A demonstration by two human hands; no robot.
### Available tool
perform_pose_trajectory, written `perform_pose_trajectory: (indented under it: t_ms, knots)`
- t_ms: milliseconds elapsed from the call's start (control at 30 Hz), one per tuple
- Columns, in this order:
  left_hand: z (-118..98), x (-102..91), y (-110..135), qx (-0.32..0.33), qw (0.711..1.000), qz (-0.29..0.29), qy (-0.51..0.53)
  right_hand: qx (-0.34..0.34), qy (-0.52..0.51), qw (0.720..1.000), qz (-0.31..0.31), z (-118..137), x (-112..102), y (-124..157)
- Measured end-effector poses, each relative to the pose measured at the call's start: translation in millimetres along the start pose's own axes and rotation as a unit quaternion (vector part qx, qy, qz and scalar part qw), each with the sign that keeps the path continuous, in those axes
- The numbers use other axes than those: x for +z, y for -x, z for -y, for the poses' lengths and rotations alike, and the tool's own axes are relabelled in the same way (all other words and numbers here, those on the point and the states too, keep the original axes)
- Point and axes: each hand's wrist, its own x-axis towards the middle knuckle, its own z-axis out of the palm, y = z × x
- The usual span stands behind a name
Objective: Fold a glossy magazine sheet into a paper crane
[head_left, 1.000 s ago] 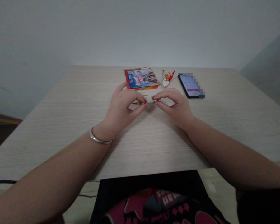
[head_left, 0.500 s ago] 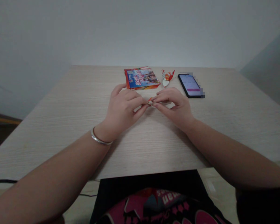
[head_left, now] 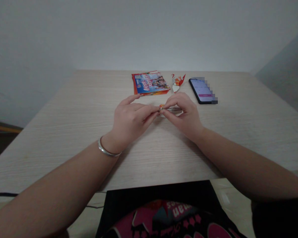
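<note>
Between my two hands is a small piece of folded paper (head_left: 161,106), orange and white where it shows. My left hand (head_left: 132,115) pinches its left side between thumb and fingers, with one finger lifted away toward the stack of printed sheets. My right hand (head_left: 185,112) pinches it from the other side, fingertips almost touching those of the left. Most of the paper is covered by the fingers, so its shape is hard to make out. A pale part of it shows beneath the right fingers.
A stack of colourful printed paper sheets (head_left: 151,83) lies beyond my left hand. To its right stands a folded red and white paper figure (head_left: 178,83), then a phone (head_left: 203,92) with its screen lit. All rest on the pale wooden table (head_left: 76,109), which meets a wall.
The left fingers have closed up around the paper, and both hands have shifted very slightly. The sheets, the folded figure and the phone stay in place.
</note>
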Motion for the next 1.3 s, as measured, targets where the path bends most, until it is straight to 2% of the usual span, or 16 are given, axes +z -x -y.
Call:
perform_pose_trajectory:
  t_ms: [133, 300, 433, 633, 867, 1200, 1300]
  knots:
    - [0.3, 1.4, -0.1, -0.005, 1.000, -0.003, 0.023, 0.015, 0.016, 1.000, 0.009, 2.2, 0.6, 0.0]
    - [1.9, -0.5, -1.9, -0.001, 0.999, 0.012, 0.047, -0.008, 0.018, 1.000, 0.004, 3.0, 1.4, -0.6]
    - [3.2, -0.1, -1.9, -0.024, 0.997, 0.033, 0.059, -0.008, 0.031, 0.999, 0.027, 1.9, -0.1, -0.7]
    - [1.8, 2.5, -1.9, -0.054, 0.995, 0.028, 0.075, -0.007, 0.038, 0.999, 0.037, 1.6, 0.7, -0.7]
    - [-2.4, 0.6, -3.3, -0.052, 0.995, 0.015, 0.087, -0.028, 0.035, 0.999, 0.027, 4.5, 3.4, -2.5]
    - [-2.8, -3.7, -6.9, -0.056, 0.994, 0.026, 0.092, -0.008, 0.042, 0.999, 0.032, 4.3, 0.4, -2.0]
    - [-2.7, -3.7, -6.4, -0.042, 0.994, 0.016, 0.102, -0.027, 0.040, 0.998, 0.036, 3.6, 0.6, -2.0]
